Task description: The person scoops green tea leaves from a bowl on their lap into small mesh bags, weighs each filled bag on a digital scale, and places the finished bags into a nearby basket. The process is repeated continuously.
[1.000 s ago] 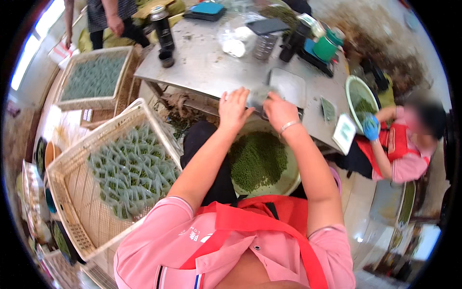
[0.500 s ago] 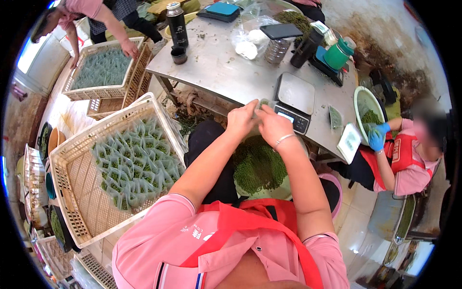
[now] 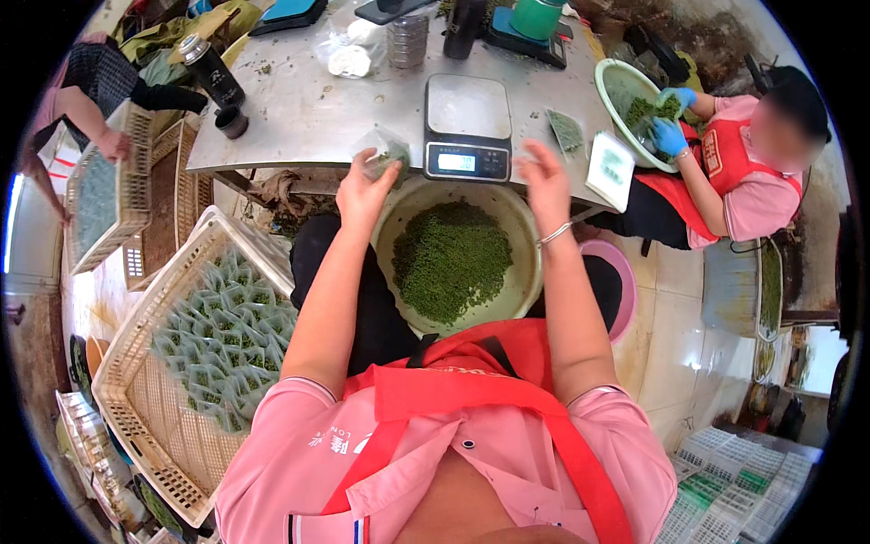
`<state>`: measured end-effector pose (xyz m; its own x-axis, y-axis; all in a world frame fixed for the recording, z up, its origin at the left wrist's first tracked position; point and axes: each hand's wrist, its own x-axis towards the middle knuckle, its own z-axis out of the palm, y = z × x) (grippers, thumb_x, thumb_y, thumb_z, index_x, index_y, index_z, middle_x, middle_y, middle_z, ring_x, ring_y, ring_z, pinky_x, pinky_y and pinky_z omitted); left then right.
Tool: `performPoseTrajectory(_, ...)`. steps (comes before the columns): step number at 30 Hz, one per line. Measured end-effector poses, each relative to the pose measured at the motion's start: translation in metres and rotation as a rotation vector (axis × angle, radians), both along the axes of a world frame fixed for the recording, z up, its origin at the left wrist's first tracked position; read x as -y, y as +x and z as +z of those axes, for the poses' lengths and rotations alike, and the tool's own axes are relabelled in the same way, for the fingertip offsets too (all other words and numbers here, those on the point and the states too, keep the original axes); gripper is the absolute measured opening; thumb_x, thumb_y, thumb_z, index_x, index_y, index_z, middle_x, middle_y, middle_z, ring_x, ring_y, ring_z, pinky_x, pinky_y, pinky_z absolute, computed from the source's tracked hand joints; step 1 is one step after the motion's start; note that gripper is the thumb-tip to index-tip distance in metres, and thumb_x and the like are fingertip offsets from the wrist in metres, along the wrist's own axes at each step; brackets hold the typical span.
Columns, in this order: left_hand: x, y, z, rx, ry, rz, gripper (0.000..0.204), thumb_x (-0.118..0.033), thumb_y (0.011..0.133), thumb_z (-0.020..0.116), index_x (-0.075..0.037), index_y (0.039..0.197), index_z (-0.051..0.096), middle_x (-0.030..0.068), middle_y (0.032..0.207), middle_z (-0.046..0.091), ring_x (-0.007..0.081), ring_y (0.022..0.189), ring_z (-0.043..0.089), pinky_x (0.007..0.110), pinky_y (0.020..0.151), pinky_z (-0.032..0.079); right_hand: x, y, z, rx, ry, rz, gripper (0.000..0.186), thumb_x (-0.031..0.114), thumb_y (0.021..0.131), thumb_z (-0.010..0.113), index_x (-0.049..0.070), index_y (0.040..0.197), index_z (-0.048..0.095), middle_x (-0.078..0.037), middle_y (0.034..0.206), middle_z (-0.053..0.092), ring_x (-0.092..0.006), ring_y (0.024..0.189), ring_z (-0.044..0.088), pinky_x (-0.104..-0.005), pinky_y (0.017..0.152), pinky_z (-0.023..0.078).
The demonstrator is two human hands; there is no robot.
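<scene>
My left hand (image 3: 364,189) is closed on a small clear plastic bag (image 3: 388,152) with green contents, held up at the left of the digital scale (image 3: 467,163). On the scale's bare metal pan nothing lies. To the right of the scale my right hand (image 3: 546,186) is raised with its fingers apart, somewhat blurred, holding nothing. Below and between both hands stands a pale green basin (image 3: 527,258) of small green berries (image 3: 453,258). A filled clear bag (image 3: 565,132) lies on the table just beyond my right hand.
At my left, a cream plastic crate (image 3: 136,381) holds many filled bags (image 3: 227,340). A metal table (image 3: 299,118) carries a black flask (image 3: 210,71), a cup (image 3: 231,121) and a plastic jar (image 3: 408,41). A gloved co-worker (image 3: 725,168) sits at the right with a basin (image 3: 609,113).
My hands have come apart: the left has moved left with the bag, the right has let go and opened. The view has shifted. At far left, a person's bag-filled crate now appears tilted.
</scene>
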<state>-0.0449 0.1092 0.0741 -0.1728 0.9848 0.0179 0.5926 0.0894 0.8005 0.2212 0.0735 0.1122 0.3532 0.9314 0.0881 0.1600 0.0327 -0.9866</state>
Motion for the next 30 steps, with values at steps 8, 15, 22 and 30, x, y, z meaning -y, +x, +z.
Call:
performPoseTrajectory(8,-0.001,0.0,-0.005,-0.011,0.033,-0.004,0.073,-0.057,0.07,0.067,-0.011,0.124,0.05,0.0119,0.113,0.063,0.028,0.101,0.061,0.036,0.087,0.045,-0.067,0.117,-0.052,0.002,-0.089,-0.242,0.043,0.011,0.082,0.059,0.001,0.123,0.052,-0.011,0.107,0.061,-0.0186,0.087,0.057,-0.0302,0.079,0.048)
performPoseTrajectory(15,0.006,-0.003,-0.01,0.11,0.03,-0.012,0.071,-0.058,0.073,0.064,-0.009,0.123,0.051,0.0135,0.108,0.064,0.0268,0.095,0.063,0.035,0.084,0.046,-0.092,0.1,-0.025,-0.233,-0.042,-0.247,0.028,0.012,0.088,0.056,0.002,0.114,0.06,-0.009,0.096,0.065,-0.0117,0.072,0.058,-0.027,0.056,0.051)
performPoseTrajectory(22,0.003,-0.019,-0.035,0.548,0.127,-0.036,0.054,-0.043,0.087,0.057,-0.002,0.122,0.05,0.0145,0.093,0.065,0.0199,0.067,0.066,0.031,0.067,0.049,-0.047,-0.031,0.007,0.201,0.212,-0.005,0.028,0.011,0.087,0.056,0.004,0.114,0.061,-0.008,0.1,0.065,-0.011,0.077,0.06,-0.0238,0.068,0.05)
performPoseTrajectory(30,0.094,-0.151,0.025,0.405,0.381,0.139,0.045,-0.04,0.091,0.052,-0.002,0.116,0.053,0.0128,0.094,0.063,0.0163,0.07,0.065,0.033,0.071,0.048,-0.003,-0.027,-0.043,0.108,0.106,0.081,0.027,0.006,0.09,0.052,0.0,0.116,0.058,-0.01,0.112,0.061,-0.0151,0.097,0.058,-0.0262,0.084,0.047)
